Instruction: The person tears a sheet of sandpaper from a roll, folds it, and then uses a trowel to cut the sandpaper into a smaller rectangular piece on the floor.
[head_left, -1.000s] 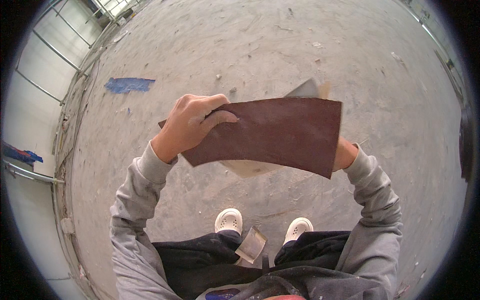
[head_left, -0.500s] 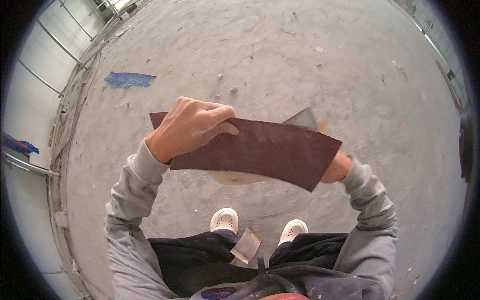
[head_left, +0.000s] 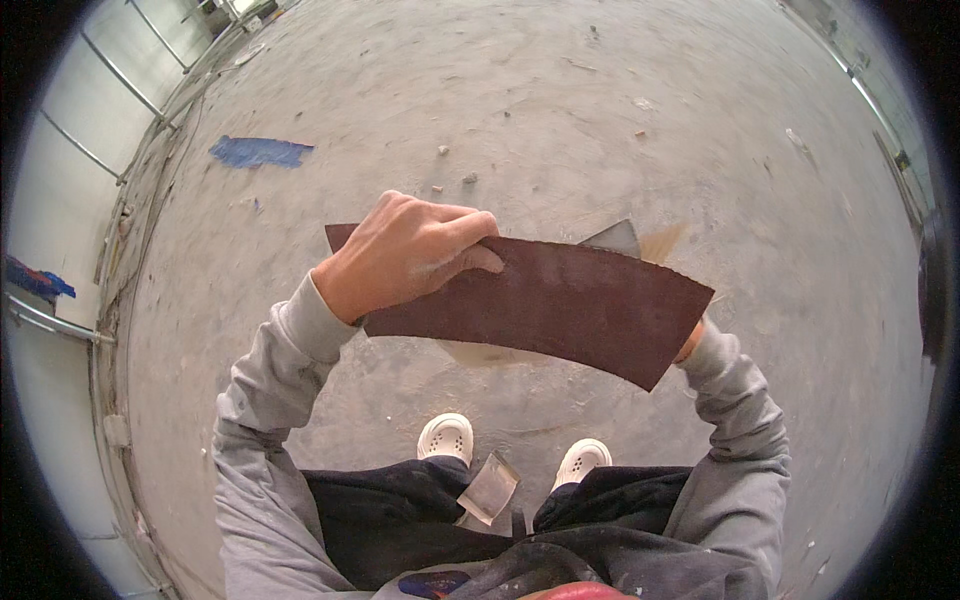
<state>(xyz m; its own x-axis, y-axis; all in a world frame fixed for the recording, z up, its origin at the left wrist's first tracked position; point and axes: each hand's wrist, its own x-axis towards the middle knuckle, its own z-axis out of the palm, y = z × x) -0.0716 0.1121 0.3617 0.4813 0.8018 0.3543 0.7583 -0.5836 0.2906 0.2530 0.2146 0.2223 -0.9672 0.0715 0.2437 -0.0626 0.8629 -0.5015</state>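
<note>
A curved strip of dark reddish-brown sandpaper spans the space in front of me. My left hand pinches its upper edge, thumb on the near face and fingers over the top. Only a bit of my right hand shows, at the wrist beside the strip's right end; its fingers are hidden behind the sheet. A grey flat piece with a pointed corner sticks up behind the strip. Beside that corner is a blurred tan piece. A pale tan edge also peeks out below the sandpaper.
Dusty concrete floor with small crumbs of debris lies all around. A blue patch is at the upper left. Metal rails and pale panels line the left side. A folded brownish sheet sits between my legs, near my white clogs.
My left hand and the sandpaper have shifted a little to the right. The strip now covers more of my right hand, and more of the tan piece behind it shows.
</note>
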